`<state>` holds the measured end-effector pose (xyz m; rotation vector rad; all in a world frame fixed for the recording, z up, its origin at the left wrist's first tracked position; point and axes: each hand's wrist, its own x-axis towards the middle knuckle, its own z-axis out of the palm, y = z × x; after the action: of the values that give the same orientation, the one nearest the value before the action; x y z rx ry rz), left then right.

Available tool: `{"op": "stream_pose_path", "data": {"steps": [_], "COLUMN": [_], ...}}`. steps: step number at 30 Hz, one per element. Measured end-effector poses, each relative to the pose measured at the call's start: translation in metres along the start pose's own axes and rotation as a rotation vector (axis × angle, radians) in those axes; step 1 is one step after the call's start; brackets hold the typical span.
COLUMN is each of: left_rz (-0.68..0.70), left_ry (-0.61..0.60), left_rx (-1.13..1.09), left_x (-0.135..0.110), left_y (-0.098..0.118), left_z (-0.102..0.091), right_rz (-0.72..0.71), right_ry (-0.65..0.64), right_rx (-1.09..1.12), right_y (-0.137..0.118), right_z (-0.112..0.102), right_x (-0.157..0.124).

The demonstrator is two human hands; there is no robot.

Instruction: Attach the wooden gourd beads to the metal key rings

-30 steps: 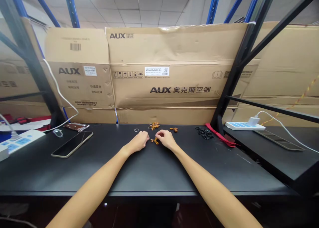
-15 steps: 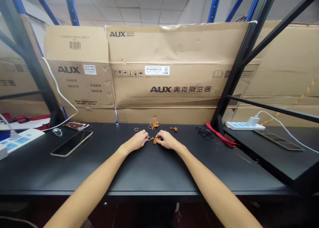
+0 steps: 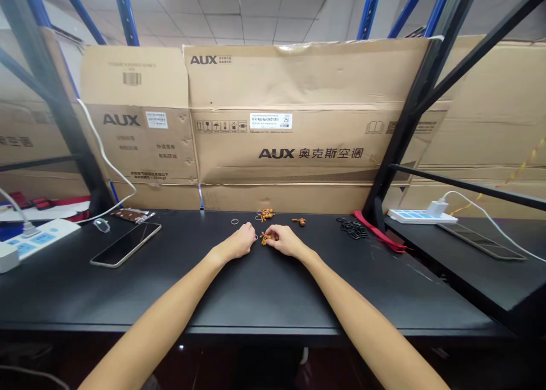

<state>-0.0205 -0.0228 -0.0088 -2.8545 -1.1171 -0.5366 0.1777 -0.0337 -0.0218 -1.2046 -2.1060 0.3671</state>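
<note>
My left hand [image 3: 242, 240] is closed on a metal ring [image 3: 256, 237], whose edge shows at the fingertips. Beside it, my right hand [image 3: 285, 240] pinches an orange-brown beaded charm [image 3: 267, 239] just above the black table. A small gap separates the ring from the charm. Behind the hands lies another beaded charm [image 3: 267, 214] with a metal ring at its left side. A loose metal ring [image 3: 234, 222] rests behind my left hand. To the right is a single small orange-brown charm [image 3: 299, 222] with a round bead.
Black rings or clasps [image 3: 353, 228] lie in a pile at right, near a red strap [image 3: 379, 233]. A phone [image 3: 127, 245], a clear packet [image 3: 133, 214] and a power strip [image 3: 38, 239] are on the left. Cardboard [image 3: 281, 94] walls the table's back; a black post [image 3: 403, 134] stands right.
The charm in my right hand and the ring in my left have drawn slightly apart. My left fingers now cover more of the ring. The camera view has shifted a little.
</note>
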Motion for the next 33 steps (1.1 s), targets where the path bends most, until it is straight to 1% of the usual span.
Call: {"op": "stream_pose_path", "data": {"steps": [2,4,8,11,14,20,24,27,33], "left_rz": [-0.031,-0.097,-0.242,-0.296,-0.295,-0.287,-0.297,-0.286,-0.282], "left_ry": [0.005,0.019,0.019,-0.001,-0.015,-0.044,-0.057,-0.059,-0.063], "left_rx": [-0.056,-0.152,-0.35,-0.451,-0.5,-0.539,-0.552,-0.554,-0.57], "left_x": [-0.001,-0.001,-0.001,0.0,0.0,0.0,0.0,0.0,0.001], "left_y": [0.001,0.002,0.001,-0.001,-0.004,-0.002,0.0,-0.001,-0.005], "left_z": [-0.001,-0.003,-0.008,-0.011,-0.011,-0.014,-0.018,-0.017,-0.015], "right_rz": [-0.011,-0.02,-0.055,-0.087,-0.124,-0.194,-0.208,-0.208,-0.173], "right_ry": [0.008,0.029,0.111,0.17,0.216,0.26,0.237,0.223,0.218], "right_rx": [-0.036,-0.054,-0.063,-0.072,-0.093,-0.163,-0.224,-0.27,-0.287], "right_y": [-0.002,-0.004,-0.007,-0.008,-0.012,-0.021,-0.021,-0.021,-0.021], "right_z": [-0.001,-0.001,0.0,0.003,0.006,0.008,0.008,0.008,0.009], "right_x": [-0.001,-0.001,-0.001,0.0,0.0,-0.002,-0.002,-0.003,-0.003]}}
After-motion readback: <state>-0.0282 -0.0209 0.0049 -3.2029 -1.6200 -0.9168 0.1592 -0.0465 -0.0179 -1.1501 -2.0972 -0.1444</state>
